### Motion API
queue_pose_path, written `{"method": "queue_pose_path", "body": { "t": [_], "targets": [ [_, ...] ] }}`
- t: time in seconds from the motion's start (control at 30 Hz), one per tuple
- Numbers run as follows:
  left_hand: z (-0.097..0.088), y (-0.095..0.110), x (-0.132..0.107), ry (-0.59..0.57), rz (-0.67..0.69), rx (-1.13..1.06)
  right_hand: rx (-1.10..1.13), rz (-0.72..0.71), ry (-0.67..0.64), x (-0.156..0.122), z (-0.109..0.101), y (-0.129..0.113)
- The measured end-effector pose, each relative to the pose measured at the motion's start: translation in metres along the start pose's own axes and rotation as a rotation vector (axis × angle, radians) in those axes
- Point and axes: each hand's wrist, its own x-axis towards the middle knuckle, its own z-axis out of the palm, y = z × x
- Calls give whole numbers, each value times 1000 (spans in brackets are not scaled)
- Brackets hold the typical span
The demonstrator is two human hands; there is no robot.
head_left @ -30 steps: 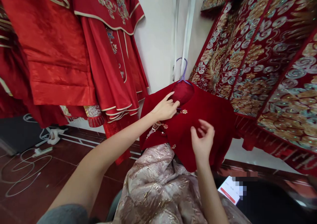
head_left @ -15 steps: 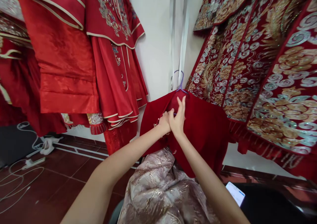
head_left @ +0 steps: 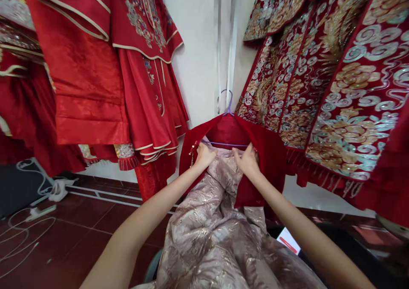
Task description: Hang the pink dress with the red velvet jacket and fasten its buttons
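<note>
A dark red velvet jacket (head_left: 271, 159) hangs in front of me on a purple wire hanger (head_left: 229, 105), its front spread apart. My left hand (head_left: 206, 154) is closed on the jacket's left front edge, beside a beaded trim. On the opposite edge, my right hand (head_left: 247, 159) grips the velvet with its fingers bent round it. Between the two hands show the hanger's lower bar and the jacket's red lining. Shiny pinkish-silver fabric (head_left: 217, 233) runs from my lap up to the jacket opening. Parts of my fingers are hidden behind the cloth.
Red garments with pale piping (head_left: 147, 105) hang at left. A heavily embroidered red garment (head_left: 345, 93) hangs at right. White rails (head_left: 228, 46) stand behind the hanger. A phone (head_left: 288, 240) lies by my right forearm. A power strip (head_left: 40, 212) with cables is on the tiled floor.
My hands have moved from together at the jacket's front to apart, drawing its two edges open. The lining, the hanger bar and more of the silvery fabric now show.
</note>
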Motion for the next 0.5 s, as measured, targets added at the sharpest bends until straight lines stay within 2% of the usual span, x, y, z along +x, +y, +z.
{"method": "queue_pose_path", "body": {
  "t": [0.07,0.13,0.2,0.27,0.43,0.5],
  "targets": [
    [-9,-3,2,36,2,103,-48,-29,-62,0,-13,24],
    [-15,-6,6,69,5,169,-155,-77,-26,2,-24,42],
    [-19,-9,11,81,24,189,-258,-138,23,5,-36,51],
    [-20,-10,19,102,50,188,-319,-175,16,13,-49,55],
    [-23,-10,42,144,57,202,-372,-112,-139,46,-82,64],
    [-26,-12,49,137,112,258,-391,-51,-200,59,-93,71]
  ]
}}
